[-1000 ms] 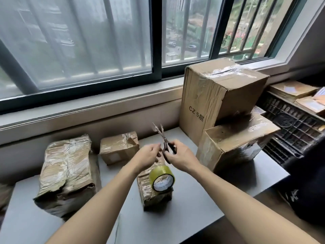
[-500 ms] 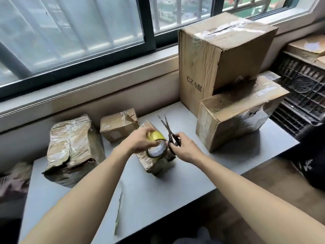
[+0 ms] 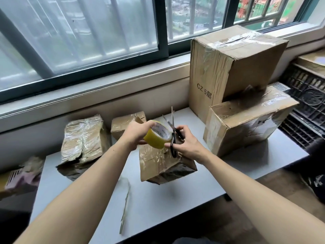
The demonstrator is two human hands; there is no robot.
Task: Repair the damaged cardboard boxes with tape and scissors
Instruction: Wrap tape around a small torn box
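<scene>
Fingers [image 3: 140,128] of left hand [image 3: 136,133] curl round the tape roll [image 3: 157,136], thumb under its near rim. Right hand [image 3: 187,144] grips the scissors [image 3: 173,136] by the black handles, fingers clenched on them, blades slightly apart and pointing up toward the window [image 3: 79,32]. Right fingertips also touch the roll's edge.

Head view only. Roll is held in the air just above the small box [image 3: 163,161], which stands at bench [image 3: 154,199] centre with torn, wrinkled tape on top. Scissors sit just right of the roll, touching it.

Versus 0.5 s ago: roll was lower, near the small box top under the left hand; now lifted and tilted, core label facing right. Scissors more upright than before. Camera has come nearer and tipped, so boxes look bigger; boxes themselves have not shifted.

Rest: crushed taped package [image 3: 82,138] at left on the bench. Little box [image 3: 126,123] behind the left hand, by the wall. Tall box [image 3: 228,67] marked "CZ 5" at back right, medium box [image 3: 246,124] leaning in front of it. Loose tape strip [image 3: 125,206] lying on the near bench. Black crate [image 3: 307,106] at far right, off the bench. Blurred package [image 3: 19,175] at far left edge.
</scene>
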